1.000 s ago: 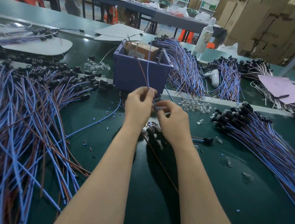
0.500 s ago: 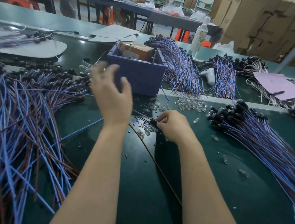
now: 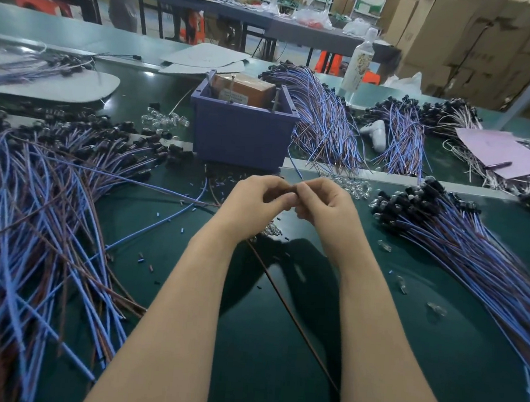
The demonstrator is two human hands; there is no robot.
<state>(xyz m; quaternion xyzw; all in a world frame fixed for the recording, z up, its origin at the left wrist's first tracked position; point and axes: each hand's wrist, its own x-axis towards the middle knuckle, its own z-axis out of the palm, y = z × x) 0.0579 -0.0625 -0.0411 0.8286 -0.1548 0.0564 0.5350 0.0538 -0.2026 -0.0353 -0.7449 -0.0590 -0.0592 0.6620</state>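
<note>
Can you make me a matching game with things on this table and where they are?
1 bottle
2 brown wire
3 purple box
4 pink paper

A just beyond the left hand and right hand
B far right
C running from the hands toward the bottom edge
D standing at the back

Pairs: 1-D, 2-C, 3-A, 4-B
</note>
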